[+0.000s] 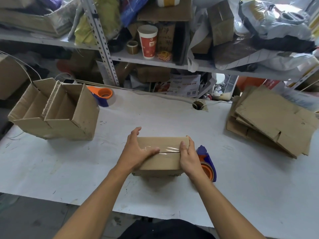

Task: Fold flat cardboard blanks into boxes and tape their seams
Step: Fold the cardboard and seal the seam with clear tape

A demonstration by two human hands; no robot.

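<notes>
While both hands bear on it, the work stands thus:
Box: small brown cardboard box (160, 152), closed side up, near the middle of the white table (241, 178) toward its near edge; clear tape (170, 149) lies along the centre seam.
Left hand: left hand (136, 150) spread over the box's left end, thumb flat on the tape line, fingers reaching round the far left corner.
Right hand: right hand (188, 156) cupped round the box's right end, thumb pressing the tape.
Dispenser in use: blue and orange tape dispenser (207, 163) on the table just beside the box's right side, partly behind the right wrist.
Second dispenser: another orange and blue tape dispenser (101, 95) at the far left edge.
Finished boxes: two open-topped brown cardboard boxes (57, 111), touching side by side, at the table's left edge.
Blanks: stack of flat brown cardboard blanks (269, 121) at the right edge.
Shelving: grey metal shelf (138, 57) behind the table, carrying a red and white paper cup (148, 42).
</notes>
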